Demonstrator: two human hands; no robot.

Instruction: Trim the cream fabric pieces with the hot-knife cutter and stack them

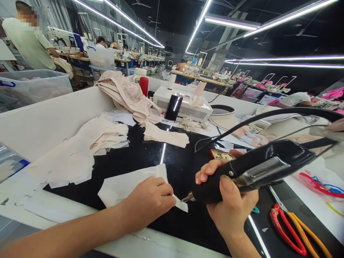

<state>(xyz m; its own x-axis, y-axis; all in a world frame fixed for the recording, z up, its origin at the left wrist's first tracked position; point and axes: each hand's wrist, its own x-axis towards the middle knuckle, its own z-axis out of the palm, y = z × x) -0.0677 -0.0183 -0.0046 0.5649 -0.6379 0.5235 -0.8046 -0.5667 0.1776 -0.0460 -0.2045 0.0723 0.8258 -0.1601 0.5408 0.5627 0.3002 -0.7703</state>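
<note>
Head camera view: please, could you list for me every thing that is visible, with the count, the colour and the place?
Work surface: one, black, centre
Fabric piece: one, white, front centre
Fabric stack: one, cream, left
Lace fabric pile: one, beige-pink, back left
Fabric strips: count unclear, cream, back centre
Vented box: one, white, back
Phone: one, black, before the box
Thread cone: one, white, back
Scissor handles: red and orange, front right
Handheld power tool: one, black and silver, right
Bins: several, translucent, left background
Sewing machines: many, mostly white, background
People: at least four, background
Ceiling lights: several, white, above
Left hand: one, on the white fabric piece
Right hand: one, around the tool
</note>
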